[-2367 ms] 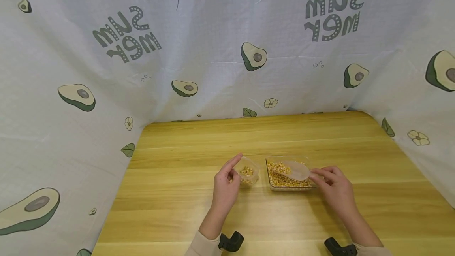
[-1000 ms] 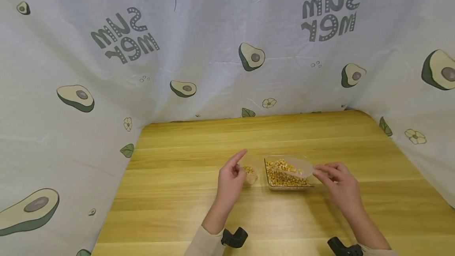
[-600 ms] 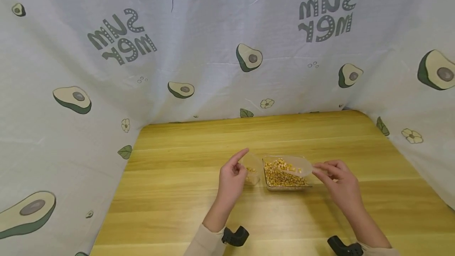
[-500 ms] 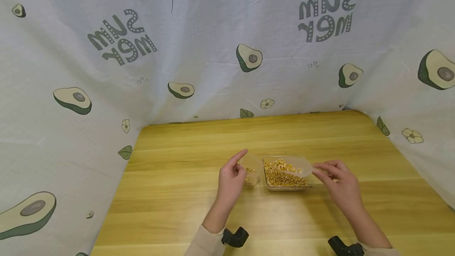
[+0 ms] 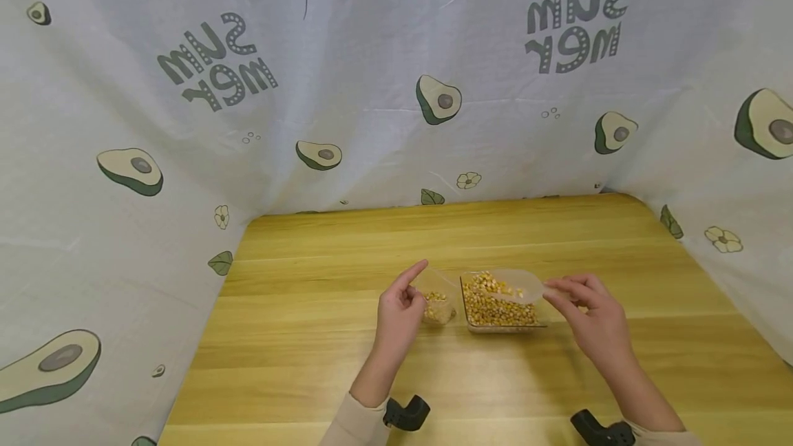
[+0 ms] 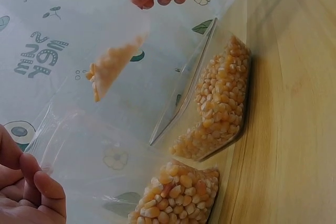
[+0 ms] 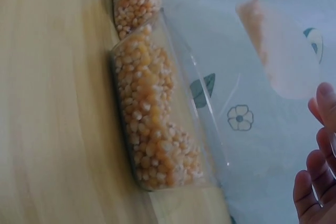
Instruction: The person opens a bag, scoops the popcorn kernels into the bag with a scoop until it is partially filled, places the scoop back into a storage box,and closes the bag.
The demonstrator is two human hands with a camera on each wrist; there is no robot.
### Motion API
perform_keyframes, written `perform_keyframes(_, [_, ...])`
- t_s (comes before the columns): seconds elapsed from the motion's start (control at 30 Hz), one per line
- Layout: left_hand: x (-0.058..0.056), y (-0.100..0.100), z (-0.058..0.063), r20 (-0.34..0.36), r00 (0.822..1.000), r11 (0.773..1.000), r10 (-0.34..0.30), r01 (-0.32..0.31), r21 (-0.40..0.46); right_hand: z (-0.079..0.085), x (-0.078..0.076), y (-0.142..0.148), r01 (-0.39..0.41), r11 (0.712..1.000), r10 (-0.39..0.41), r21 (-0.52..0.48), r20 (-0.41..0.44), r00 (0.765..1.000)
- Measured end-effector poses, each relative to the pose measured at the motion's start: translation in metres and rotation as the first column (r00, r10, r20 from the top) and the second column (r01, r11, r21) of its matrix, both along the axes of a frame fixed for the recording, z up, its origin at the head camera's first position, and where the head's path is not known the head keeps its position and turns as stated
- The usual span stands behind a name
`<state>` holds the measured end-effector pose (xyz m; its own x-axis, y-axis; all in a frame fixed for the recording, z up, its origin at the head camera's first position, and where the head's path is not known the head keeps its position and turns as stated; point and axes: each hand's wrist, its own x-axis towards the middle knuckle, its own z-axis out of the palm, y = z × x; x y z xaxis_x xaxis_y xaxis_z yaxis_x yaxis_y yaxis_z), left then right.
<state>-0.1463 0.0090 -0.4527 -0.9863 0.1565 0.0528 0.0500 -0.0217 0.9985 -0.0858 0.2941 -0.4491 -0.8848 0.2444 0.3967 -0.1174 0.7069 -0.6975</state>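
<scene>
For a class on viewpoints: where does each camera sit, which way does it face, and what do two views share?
Head: on the head, facing forward and down at table and sheet; left hand, right hand and forearms show.
Left wrist: on that wrist, facing clear bag, glass container and scoop; fingers of both hands show.
Right wrist: on that wrist, facing container and bag; right hand's fingers show.
Both wrist views share bag, container, scoop.
</scene>
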Motion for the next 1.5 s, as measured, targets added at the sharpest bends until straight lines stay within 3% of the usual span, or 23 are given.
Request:
perform_keyframes(0.57, [-0.001,-0.001,-0.003,-0.004,1.000,1.000,0.003,-0.003,0.022,0.018,-0.010,-0.021,-0.075,0.997,0.072,-0.017,-0.127,0.989])
perform_keyframes(1.5, [0.000,0.000,-0.001,-0.024,1.000,0.999,-0.018,0.019,0.037,0.034,-0.025,-0.042,-0.222,0.974,0.227,0.050,-0.156,0.961])
